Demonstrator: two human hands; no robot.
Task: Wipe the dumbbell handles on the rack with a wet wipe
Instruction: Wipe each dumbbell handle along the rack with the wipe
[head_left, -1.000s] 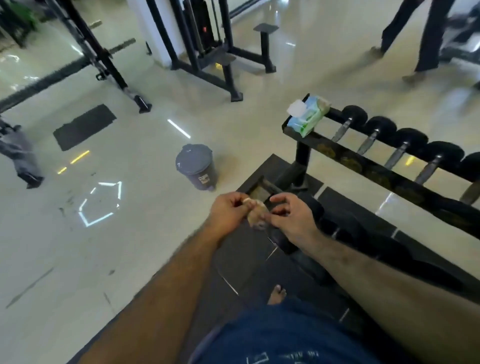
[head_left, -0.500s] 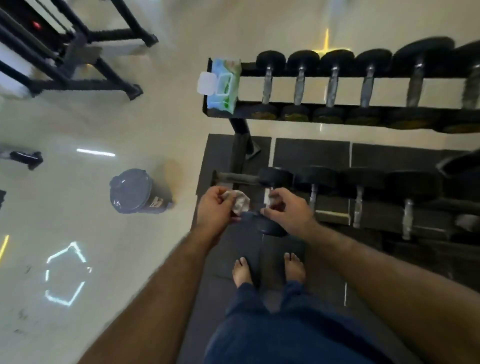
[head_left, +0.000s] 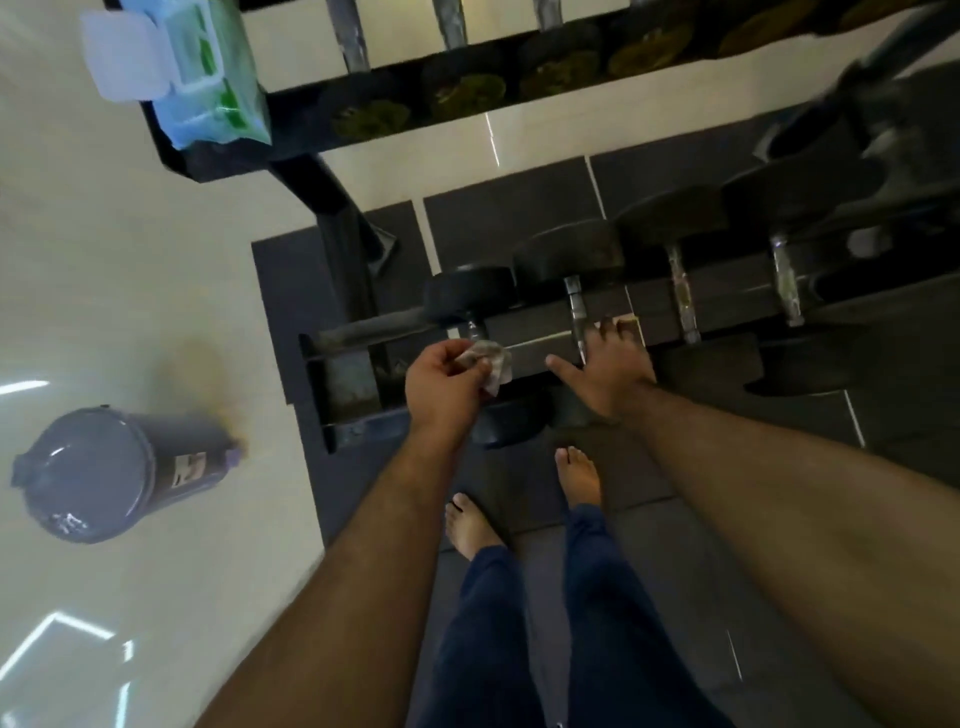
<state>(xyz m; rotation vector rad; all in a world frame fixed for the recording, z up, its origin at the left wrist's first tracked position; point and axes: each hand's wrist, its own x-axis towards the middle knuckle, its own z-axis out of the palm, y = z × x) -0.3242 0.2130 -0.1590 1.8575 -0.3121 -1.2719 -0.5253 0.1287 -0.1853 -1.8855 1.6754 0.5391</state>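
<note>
The left hand (head_left: 447, 382) is pinching a crumpled wet wipe (head_left: 491, 361) just over the near end of the lower rack (head_left: 540, 353), beside the leftmost dumbbell handle (head_left: 474, 330). The right hand (head_left: 610, 364) is reaching in spread-fingered at the next handle (head_left: 575, 306). A wipes pack (head_left: 208, 78) is sitting far left on the upper shelf.

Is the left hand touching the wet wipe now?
Touching. The head view shows the left hand pinching the crumpled wet wipe between thumb and fingers, with no gap.
</note>
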